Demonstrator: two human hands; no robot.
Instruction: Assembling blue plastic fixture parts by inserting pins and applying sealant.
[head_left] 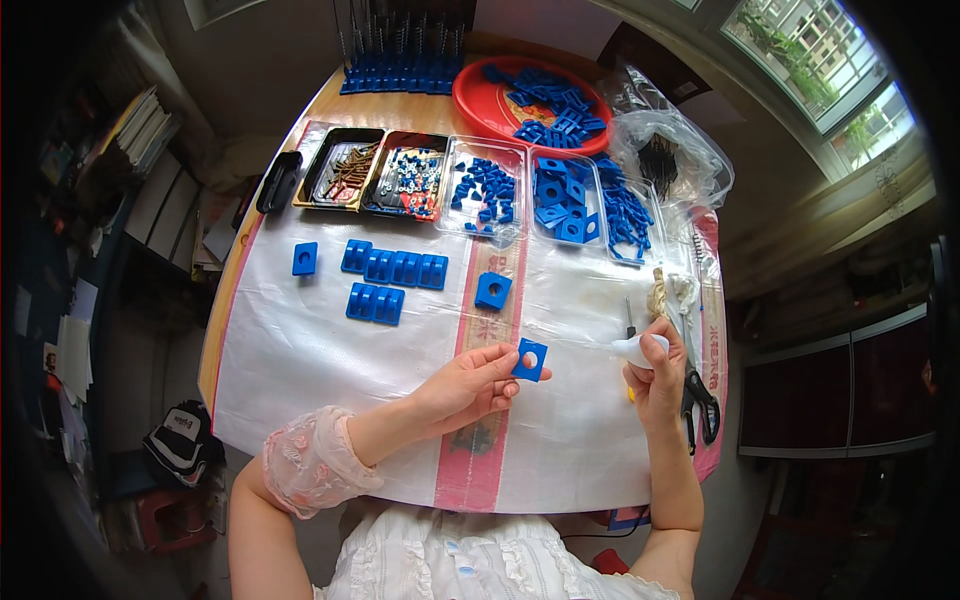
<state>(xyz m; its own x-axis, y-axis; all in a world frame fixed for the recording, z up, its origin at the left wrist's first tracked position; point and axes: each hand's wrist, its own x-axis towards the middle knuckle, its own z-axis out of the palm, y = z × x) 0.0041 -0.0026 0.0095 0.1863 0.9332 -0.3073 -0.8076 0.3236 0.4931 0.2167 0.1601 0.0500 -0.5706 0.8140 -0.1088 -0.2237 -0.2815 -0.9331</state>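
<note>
Pinched between the thumb and fingers of my left hand is a flat blue plastic plate with a round hole, held over the table's middle. My right hand is wrapped round a small white squeeze bottle, whose thin nozzle points left toward the plate; a gap separates them. Just beyond the plate lies a blue block with a hole. Farther left are a row of blue curved parts, a shorter row and a single blue holed piece.
Behind stand trays of brown screws, small hardware, and blue parts. A red basin holds more blue pieces. Black-handled scissors and a screwdriver lie near my right hand. A plastic bag sits back right.
</note>
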